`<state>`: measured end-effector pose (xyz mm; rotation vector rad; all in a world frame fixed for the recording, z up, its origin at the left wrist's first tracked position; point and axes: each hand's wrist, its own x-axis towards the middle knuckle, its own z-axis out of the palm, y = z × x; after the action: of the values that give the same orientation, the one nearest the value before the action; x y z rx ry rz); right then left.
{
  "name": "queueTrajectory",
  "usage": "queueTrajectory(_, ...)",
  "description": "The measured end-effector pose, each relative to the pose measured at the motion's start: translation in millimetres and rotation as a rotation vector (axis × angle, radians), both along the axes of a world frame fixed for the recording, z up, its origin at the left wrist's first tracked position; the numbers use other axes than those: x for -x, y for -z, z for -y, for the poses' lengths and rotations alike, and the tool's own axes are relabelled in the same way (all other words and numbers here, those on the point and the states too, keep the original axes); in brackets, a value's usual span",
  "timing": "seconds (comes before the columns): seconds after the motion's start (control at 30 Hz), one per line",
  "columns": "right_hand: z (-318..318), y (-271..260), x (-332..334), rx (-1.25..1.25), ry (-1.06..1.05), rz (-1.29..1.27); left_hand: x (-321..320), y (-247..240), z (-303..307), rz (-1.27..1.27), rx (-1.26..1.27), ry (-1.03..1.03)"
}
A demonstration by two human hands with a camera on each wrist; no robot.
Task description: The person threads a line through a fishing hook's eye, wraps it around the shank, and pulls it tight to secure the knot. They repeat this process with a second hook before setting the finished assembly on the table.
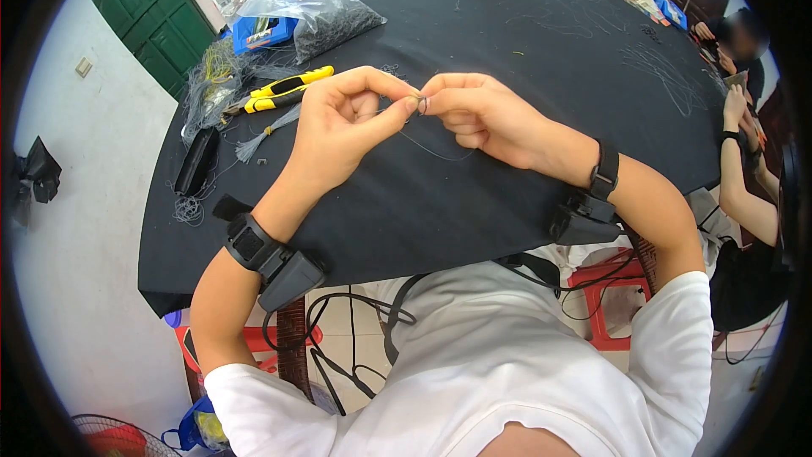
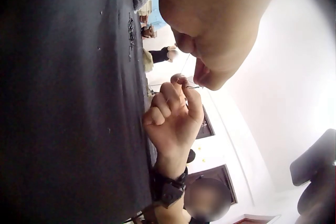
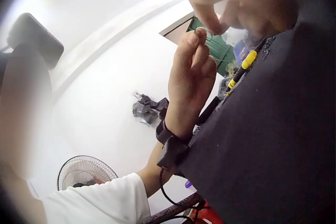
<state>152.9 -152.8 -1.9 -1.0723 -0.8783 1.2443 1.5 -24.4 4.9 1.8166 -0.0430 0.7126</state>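
My left hand (image 1: 337, 123) and right hand (image 1: 491, 114) meet fingertip to fingertip above the black table. Between the left thumb and forefinger is pinched a small dark hook (image 3: 197, 32), mostly covered by the fingertips. The right hand pinches a thin line (image 2: 185, 64) against it with thumb and forefinger, its other fingers curled in. A loose length of this line hangs in a curve below both hands in the head view. Yellow-and-black pliers (image 1: 275, 101) lie just left of the left hand, beside a bundle of cut grey line (image 1: 269, 133).
A clear plastic bag of dark pieces (image 1: 334, 25) stands at the back left, near a blue box (image 1: 264, 32) and tangled line (image 1: 211, 76). A black case (image 1: 197, 161) lies by the left edge. Loose line (image 1: 664, 76) is spread at right, where another person (image 1: 748, 169) sits.
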Motion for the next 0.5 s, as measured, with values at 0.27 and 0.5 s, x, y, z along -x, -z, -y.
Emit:
queueTrajectory(0.27, 0.9, 1.8, 13.6, -0.163, 0.054, 0.303, -3.0, 3.0, 2.6, 0.004, 0.128, -0.119)
queueTrajectory(0.5, 4.6, -1.2, 16.5, -0.32, 0.066, 0.471, -2.6, 3.4, 0.8, 0.004, 0.094, -0.182)
